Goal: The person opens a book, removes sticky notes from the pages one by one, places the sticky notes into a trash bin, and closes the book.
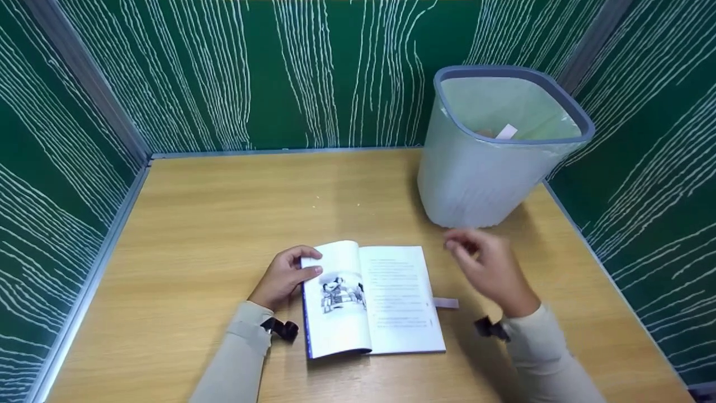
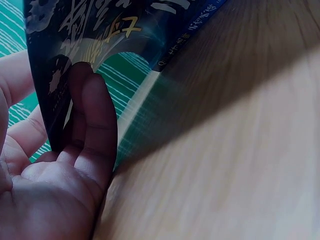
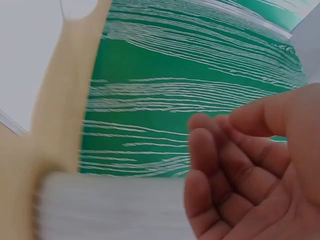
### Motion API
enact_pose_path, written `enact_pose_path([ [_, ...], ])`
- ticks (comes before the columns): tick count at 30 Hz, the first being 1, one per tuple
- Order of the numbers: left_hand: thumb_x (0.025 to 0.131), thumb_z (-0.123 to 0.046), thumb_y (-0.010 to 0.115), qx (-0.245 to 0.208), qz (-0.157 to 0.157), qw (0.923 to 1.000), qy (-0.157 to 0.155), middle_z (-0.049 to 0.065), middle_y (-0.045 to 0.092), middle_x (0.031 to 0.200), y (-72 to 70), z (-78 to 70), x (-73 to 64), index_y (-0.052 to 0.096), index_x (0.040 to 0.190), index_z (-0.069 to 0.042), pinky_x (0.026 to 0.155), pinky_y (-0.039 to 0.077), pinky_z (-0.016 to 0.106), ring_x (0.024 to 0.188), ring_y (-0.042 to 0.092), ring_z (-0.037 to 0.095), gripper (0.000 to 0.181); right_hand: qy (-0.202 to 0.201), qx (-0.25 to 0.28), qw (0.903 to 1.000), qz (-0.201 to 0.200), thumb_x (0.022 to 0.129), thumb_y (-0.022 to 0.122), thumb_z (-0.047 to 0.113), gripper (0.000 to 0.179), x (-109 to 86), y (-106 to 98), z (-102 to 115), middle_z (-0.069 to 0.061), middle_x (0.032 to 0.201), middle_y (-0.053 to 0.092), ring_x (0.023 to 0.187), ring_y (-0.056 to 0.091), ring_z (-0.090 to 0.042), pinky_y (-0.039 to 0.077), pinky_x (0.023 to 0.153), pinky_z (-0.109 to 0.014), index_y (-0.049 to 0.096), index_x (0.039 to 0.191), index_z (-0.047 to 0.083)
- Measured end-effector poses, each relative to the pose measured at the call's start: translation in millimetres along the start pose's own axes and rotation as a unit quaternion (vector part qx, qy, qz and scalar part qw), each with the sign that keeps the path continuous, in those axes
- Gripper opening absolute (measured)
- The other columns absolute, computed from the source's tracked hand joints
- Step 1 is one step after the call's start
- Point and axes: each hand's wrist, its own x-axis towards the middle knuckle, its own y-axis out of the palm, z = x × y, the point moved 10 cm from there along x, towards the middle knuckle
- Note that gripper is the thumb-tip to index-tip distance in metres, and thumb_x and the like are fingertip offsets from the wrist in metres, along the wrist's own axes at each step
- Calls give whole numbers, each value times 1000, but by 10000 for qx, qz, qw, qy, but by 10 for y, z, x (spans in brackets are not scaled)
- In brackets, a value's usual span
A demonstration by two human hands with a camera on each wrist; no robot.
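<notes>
An open book [image 1: 391,302] lies on the table, a black-and-white picture on its left page and printed text on its right. The person's left hand [image 1: 285,274] grips its left edge, thumb over the page. In the left wrist view the fingers are behind the dark blue cover [image 2: 112,30], which is lifted off the table. A pale paper strip [image 1: 446,303] sticks out past the book's right edge. Right of the book, the right hand [image 1: 492,271] hovers with loosely curled fingers; the right wrist view shows nothing held in them.
A light bin [image 1: 475,173] with a grey-blue rim and a liner stands at the back right, just beyond the right hand. Inside it is a white paper piece [image 1: 507,132]. Tiny white scraps [image 1: 358,205] dot the wooden table [image 1: 224,207]. Green panels with white lines enclose the back and sides.
</notes>
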Motion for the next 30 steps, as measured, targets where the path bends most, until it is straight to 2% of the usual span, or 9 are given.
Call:
enact_pose_path([
  [3,89,-14,82,40,-2,10000,-20,11,60,120,3,-4,2,68,119,-2,74,60,27,95,63,20,35,739,319,9960,396,99,68,11,11,-155,214,-231,-3,93,75,81,68,-17,58,70,-24,76,106,10],
  [6,88,-16,83,67,-40,10000,-57,11,60,121,-9,1,0,68,119,-4,74,59,26,97,62,21,36,1440,506,9853,768,101,65,13,16,-313,391,-432,-7,97,75,89,71,-23,60,75,-27,74,112,5],
  [11,88,-16,83,92,-67,9999,-54,11,60,121,-23,13,0,69,118,-4,76,57,25,100,59,22,36,2148,670,9683,1089,101,62,13,20,-523,594,-639,-11,99,75,95,72,-28,61,77,-29,73,112,1],
  [15,88,-14,82,153,-82,9998,41,11,61,120,-26,0,3,68,118,-2,78,55,25,101,59,21,36,2449,746,9601,1130,100,62,11,16,-632,706,-745,-14,98,74,92,72,-26,62,78,-32,74,104,1],
  [19,88,-14,82,166,-95,9998,62,11,61,120,-31,-12,5,69,118,-2,79,55,24,100,59,20,35,2714,716,9526,1170,100,62,13,15,-705,780,-824,-11,99,73,91,71,-21,62,81,-32,74,102,5],
  [30,88,-10,81,-8,-13,10000,83,11,63,117,-8,-23,3,67,119,2,75,57,25,92,63,19,36,2485,433,9617,1074,100,63,15,13,-763,776,-792,-4,96,74,87,70,-17,59,74,-27,76,102,11],
])
